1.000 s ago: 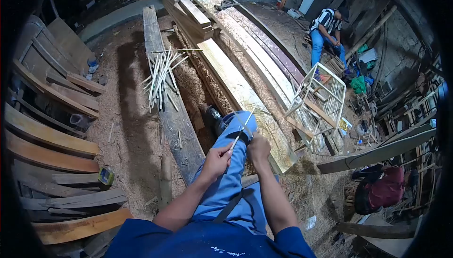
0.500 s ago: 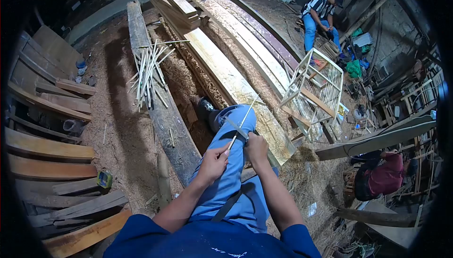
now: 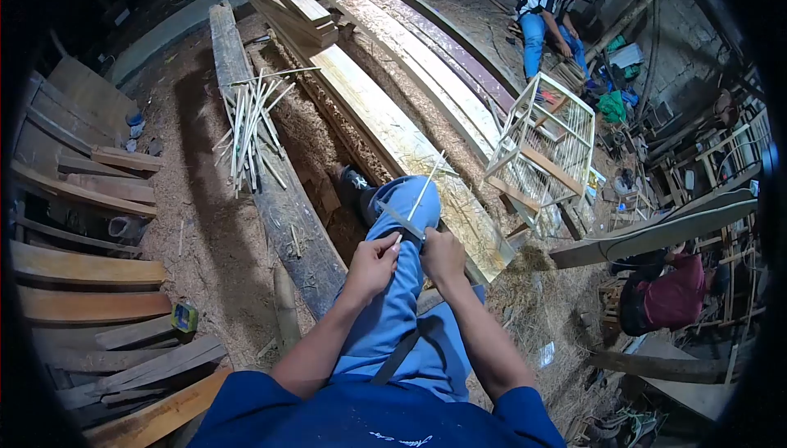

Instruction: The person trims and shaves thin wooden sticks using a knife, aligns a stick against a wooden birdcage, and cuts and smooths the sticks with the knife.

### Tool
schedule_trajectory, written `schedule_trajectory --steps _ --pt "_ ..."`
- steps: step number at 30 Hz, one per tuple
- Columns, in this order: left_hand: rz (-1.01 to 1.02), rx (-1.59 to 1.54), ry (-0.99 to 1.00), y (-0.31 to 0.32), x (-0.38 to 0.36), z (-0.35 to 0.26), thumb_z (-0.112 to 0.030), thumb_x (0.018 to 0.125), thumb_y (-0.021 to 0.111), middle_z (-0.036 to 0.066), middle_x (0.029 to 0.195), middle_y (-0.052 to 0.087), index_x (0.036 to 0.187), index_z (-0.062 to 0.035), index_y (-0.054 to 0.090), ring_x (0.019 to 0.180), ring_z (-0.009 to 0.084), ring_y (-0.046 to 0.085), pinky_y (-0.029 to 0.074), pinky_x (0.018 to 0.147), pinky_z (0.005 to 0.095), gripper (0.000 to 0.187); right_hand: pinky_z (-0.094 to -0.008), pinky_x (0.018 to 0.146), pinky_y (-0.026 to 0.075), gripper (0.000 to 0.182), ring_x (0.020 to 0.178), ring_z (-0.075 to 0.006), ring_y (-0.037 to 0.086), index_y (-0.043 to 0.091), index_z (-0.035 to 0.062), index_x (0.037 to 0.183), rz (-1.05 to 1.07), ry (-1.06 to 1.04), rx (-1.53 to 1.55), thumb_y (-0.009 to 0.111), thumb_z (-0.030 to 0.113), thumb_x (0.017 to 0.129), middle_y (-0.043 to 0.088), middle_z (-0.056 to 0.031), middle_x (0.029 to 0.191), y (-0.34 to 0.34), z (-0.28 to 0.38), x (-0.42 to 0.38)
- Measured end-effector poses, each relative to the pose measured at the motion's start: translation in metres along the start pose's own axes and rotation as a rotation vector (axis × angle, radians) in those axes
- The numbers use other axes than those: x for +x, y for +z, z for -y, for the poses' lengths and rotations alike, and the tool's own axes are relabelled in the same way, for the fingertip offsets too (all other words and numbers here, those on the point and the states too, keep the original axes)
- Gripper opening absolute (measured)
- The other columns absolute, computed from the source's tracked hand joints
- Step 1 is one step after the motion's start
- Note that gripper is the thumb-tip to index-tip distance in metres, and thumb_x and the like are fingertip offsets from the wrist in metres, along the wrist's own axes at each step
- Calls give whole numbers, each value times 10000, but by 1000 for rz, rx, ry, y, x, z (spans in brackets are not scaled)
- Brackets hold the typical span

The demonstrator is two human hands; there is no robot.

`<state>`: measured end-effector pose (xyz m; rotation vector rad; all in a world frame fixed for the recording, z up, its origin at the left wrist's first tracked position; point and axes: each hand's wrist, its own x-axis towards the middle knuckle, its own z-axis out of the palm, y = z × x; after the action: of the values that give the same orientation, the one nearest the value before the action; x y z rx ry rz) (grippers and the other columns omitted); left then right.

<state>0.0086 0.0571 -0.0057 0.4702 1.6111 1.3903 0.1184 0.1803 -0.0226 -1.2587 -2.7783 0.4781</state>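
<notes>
On my feed, the left hand (image 3: 373, 263) pinches a thin bamboo stick (image 3: 425, 187) laid over my blue-trousered knee (image 3: 410, 202), pointing toward one o'clock; the right hand (image 3: 443, 253) grips a knife (image 3: 402, 223) across it. At two o'clock, a slatted wooden cage (image 3: 545, 146); I cannot tell its contents. At eleven o'clock, loose sticks (image 3: 248, 132) on a plank (image 3: 279, 202).

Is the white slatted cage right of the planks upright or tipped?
Tipped. The cage leans on one edge on the sawdust, its top slanting toward the long planks.
</notes>
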Motion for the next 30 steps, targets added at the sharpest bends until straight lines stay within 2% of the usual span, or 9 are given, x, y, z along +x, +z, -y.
schedule_trajectory --steps 5,8,10,13,16,20,22,25,30 --pt "2 21 -26 2 -4 3 -108 1005 565 -80 675 495 1343 -48 597 561 11 383 318 491 202 344 -537 692 542 92 774 -413 692 644 22 843 -29 6 -8 572 78 827 681 -237 806 13 -7 3" --pt "21 2 24 -1 -14 7 -92 1005 552 -84 659 475 1352 -55 590 550 14 373 316 487 205 351 -537 692 541 99 767 -420 690 640 18 835 -50 36 1 556 69 838 678 -243 787 18 -10 6" --pt "35 21 -46 -2 -28 -1 -82 1007 537 -82 644 455 1362 -59 582 540 17 365 312 478 208 359 -537 693 541 110 762 -424 691 644 11 835 -37 99 6 547 63 845 677 -247 775 20 -15 10" --pt "56 51 -10 -11 -48 10 -85 1009 530 -77 636 445 1371 -69 576 534 21 362 309 471 209 365 -540 695 541 118 760 -427 692 651 6 837 -99 90 12 548 64 844 677 -251 767 19 -21 13" --pt "33 -27 -45 -16 -68 12 -95 1013 529 -75 634 444 1370 -71 579 534 19 361 308 475 208 361 -543 698 541 120 765 -429 692 658 7 839 -69 127 6 554 66 837 679 -256 779 21 -22 17" --pt "20 13 -31 -18 -64 5 -112 1016 529 -59 623 470 1379 -66 567 521 27 391 336 474 214 368 -544 696 540 117 766 -430 692 660 7 843 -102 135 10 561 68 831 679 -257 780 14 -16 14" --pt "70 -125 -193 -21 -59 -10 -121 1017 534 -30 630 516 1406 -70 536 468 35 406 330 411 214 392 -544 689 540 112 767 -429 692 657 8 844 -91 126 25 563 68 831 681 -255 782 13 -15 10" --pt "153 -140 -189 -23 -44 -16 -143 1012 551 -9 629 543 1439 -76 487 414 45 407 316 353 213 437 -539 685 545 97 763 -423 694 647 13 850 -68 68 27 572 68 824 680 -246 779 10 -10 -1" --pt "206 -89 -201 -15 -27 -27 -148 993 592 -3 649 585 1438 -92 492 443 47 480 372 369 201 459 -534 675 552 80 765 -408 697 630 28 864 -66 21 -5 585 54 802 682 -231 799 9 -7 -7"
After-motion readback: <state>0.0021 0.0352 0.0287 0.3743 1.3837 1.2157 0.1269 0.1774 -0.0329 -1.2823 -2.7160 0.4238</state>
